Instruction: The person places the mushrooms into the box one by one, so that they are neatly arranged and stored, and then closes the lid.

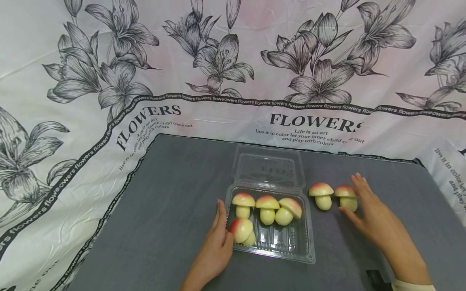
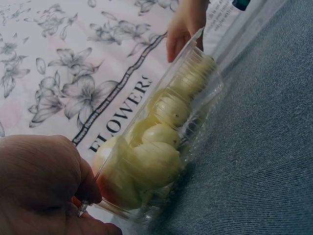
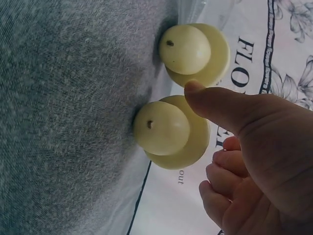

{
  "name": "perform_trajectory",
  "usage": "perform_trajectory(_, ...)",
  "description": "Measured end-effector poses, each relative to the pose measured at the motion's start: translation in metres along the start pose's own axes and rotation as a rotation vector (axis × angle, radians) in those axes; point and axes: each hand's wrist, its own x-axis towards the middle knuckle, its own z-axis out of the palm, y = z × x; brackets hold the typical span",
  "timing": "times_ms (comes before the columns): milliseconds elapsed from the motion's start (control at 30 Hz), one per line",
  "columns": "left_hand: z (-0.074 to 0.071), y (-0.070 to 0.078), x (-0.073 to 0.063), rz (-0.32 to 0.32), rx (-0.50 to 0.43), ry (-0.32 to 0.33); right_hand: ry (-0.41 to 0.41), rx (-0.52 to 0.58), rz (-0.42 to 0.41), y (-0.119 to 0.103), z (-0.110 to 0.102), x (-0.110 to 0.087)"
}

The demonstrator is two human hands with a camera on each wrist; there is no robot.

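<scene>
A clear plastic clamshell box (image 1: 274,253) lies with its lid folded back, holding several toy mushrooms (image 1: 267,204) with pale stems and red-tinged caps. At its left wall, my left hand (image 1: 214,246) pinches the rim between thumb and fingers, as the left wrist view shows. One mushroom (image 1: 241,230) in the box lies tilted close to that thumb. Right of the box, two more mushrooms stand on the table: a nearer-to-box one (image 1: 323,196) and a right one (image 1: 346,197). My right hand (image 1: 375,216) is spread around the right one, thumb close to it; no firm grip shows.
The transparent lid (image 1: 268,167) lies back behind the box on the dark grey tabletop (image 1: 174,194). A white floral-printed cloth (image 1: 225,117) hangs behind and along the left side. Near the right wrist sits a small black object (image 1: 376,279).
</scene>
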Motion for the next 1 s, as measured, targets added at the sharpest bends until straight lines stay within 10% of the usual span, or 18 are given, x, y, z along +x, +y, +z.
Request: perform_trajectory(1000,-0.001,0.001,0.001,-0.012,0.016,0.004,-0.047,-0.023,0.026,0.013,0.010,0.002)
